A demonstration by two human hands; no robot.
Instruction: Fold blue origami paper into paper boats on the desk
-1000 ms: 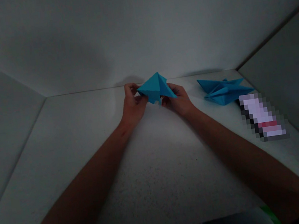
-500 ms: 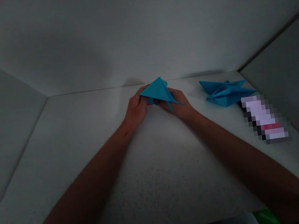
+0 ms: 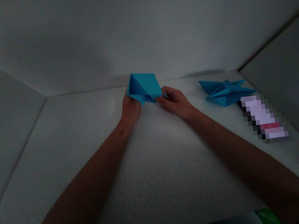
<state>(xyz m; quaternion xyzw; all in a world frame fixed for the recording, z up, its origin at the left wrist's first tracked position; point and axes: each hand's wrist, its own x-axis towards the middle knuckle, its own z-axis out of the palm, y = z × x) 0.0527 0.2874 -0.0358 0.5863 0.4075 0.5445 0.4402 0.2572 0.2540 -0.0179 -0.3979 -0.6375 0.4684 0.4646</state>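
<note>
A folded blue paper piece (image 3: pixel 144 86) is held up just above the white table (image 3: pixel 156 163), near its far edge. My left hand (image 3: pixel 130 110) grips the piece from below on its left side, fingers mostly hidden behind the paper. My right hand (image 3: pixel 176 102) pinches the piece's lower right corner with curled fingers. The paper shows an open pocket-like face turned toward me.
A second folded blue paper shape (image 3: pixel 226 91) lies flat at the right back of the table. Beside it, nearer me, lies a blurred white and red object (image 3: pixel 264 118). White walls close in the table at the back (image 3: pixel 138 35) and on both sides.
The blue piece has been turned and lifted: its pointed triangular side has swung away and a broader, open face shows now. Both hands shifted slightly left with it.
</note>
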